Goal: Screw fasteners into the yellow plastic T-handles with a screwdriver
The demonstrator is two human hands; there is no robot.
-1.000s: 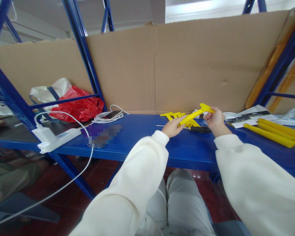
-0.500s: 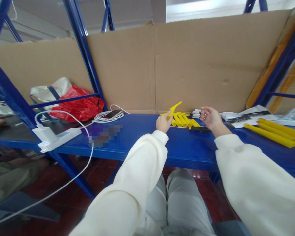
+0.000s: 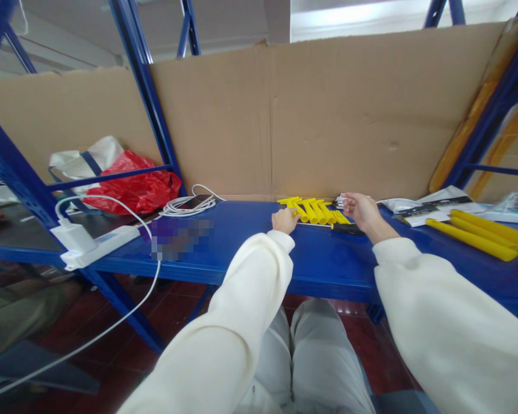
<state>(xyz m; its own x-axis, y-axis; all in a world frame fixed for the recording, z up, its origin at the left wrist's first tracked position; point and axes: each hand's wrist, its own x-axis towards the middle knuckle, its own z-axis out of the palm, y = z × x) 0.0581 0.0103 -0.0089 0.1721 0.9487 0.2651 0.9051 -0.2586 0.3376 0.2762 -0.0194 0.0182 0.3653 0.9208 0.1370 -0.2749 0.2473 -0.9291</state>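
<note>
My left hand point(image 3: 285, 220) is closed on the near end of a yellow T-shaped piece point(image 3: 290, 201), at the left end of a row of similar yellow pieces point(image 3: 318, 211) on the blue shelf. Its fingertips are partly hidden. My right hand point(image 3: 365, 214) is beyond the row's right end, fingers bent together at a small stack of white pieces point(image 3: 340, 201). Whatever is between those fingers is too small to make out. In front of the row lies a screwdriver-like tool with a black handle point(image 3: 346, 229), partly beneath my right hand.
Long yellow tubes point(image 3: 472, 238) and printed packaging point(image 3: 435, 208) lie to the right. At the left are a coiled white cable point(image 3: 185, 206), a red plastic bag point(image 3: 138, 183) and a power strip point(image 3: 103, 246) with its cord hanging down. Cardboard point(image 3: 328, 115) stands along the back.
My left hand has lowered the yellow T-shaped piece from a raised tilt to the left end of the row. My right hand has moved slightly down and left, toward the white pieces.
</note>
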